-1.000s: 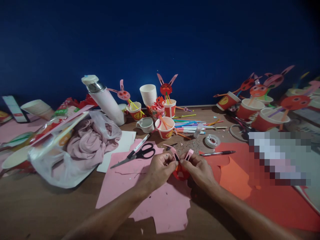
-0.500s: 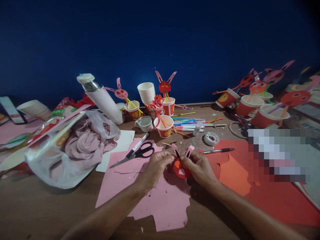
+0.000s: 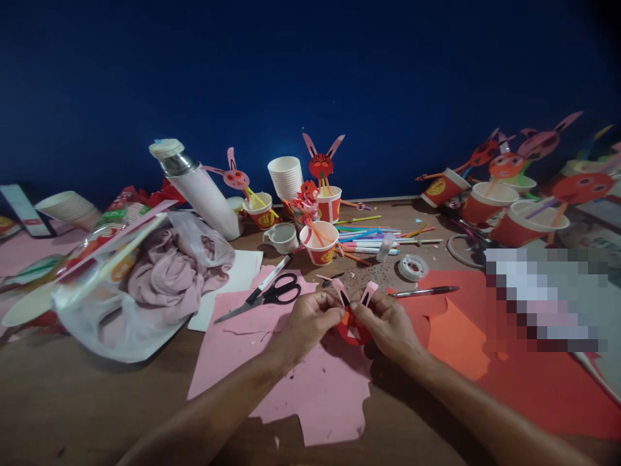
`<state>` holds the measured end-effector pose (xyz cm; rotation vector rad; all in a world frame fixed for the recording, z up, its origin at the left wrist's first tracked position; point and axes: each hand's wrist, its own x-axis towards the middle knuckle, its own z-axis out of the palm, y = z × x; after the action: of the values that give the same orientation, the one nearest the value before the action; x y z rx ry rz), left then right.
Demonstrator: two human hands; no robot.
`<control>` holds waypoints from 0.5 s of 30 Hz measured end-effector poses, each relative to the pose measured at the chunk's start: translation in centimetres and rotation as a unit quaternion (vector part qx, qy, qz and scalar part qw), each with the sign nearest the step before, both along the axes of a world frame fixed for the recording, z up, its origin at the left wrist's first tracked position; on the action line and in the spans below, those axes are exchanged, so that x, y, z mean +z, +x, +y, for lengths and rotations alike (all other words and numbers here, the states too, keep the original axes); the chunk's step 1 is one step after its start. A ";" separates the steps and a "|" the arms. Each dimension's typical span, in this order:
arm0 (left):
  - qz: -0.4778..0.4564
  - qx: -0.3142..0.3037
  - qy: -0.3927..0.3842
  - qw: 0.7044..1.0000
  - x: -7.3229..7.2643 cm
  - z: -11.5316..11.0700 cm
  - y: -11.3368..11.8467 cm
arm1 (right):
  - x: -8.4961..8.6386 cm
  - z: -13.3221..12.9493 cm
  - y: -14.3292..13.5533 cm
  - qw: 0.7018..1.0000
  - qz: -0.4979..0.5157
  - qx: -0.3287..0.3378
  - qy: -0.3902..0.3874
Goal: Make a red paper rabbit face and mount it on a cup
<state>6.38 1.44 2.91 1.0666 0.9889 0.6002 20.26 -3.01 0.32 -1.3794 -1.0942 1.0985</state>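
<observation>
Between my two hands is a small red paper bunny face (image 3: 353, 334) with pink, black-centred ears (image 3: 369, 292) standing up from it. My left hand (image 3: 310, 318) pinches its left side near the base of one ear, thumb over the front. On the other side, my right hand (image 3: 388, 321) grips it with the thumb by the other ear. An orange piece and a pale pink piece show on the face, partly covered by my fingers. Below lies cut pink paper (image 3: 325, 401). Black-handled scissors (image 3: 272, 294) and a white marker (image 3: 268, 280) rest left of my left hand.
Red paper (image 3: 543, 388) with an orange sheet (image 3: 458, 340) lies to the right, a pen (image 3: 427, 291) above it. Behind are a tape roll (image 3: 413, 267), several markers (image 3: 369, 248), a paper cup (image 3: 319, 246), a grey cup (image 3: 281, 238), and a white flask (image 3: 208, 200). A plastic bag (image 3: 116, 333) sits left.
My left thumb has moved right and over the front of the red face, covering more of the orange piece. My right hand keeps its grip. The whole view has shifted slightly.
</observation>
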 end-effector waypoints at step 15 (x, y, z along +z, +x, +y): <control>0.016 0.003 0.014 1.000 -0.3 0.1 -0.1 | 0.4 0.1 -0.1 1.000 0.017 0.017 0.015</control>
<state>6.31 1.53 2.57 1.1019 1.0130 0.6051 20.11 -2.95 0.72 -1.3186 -1.1084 1.1221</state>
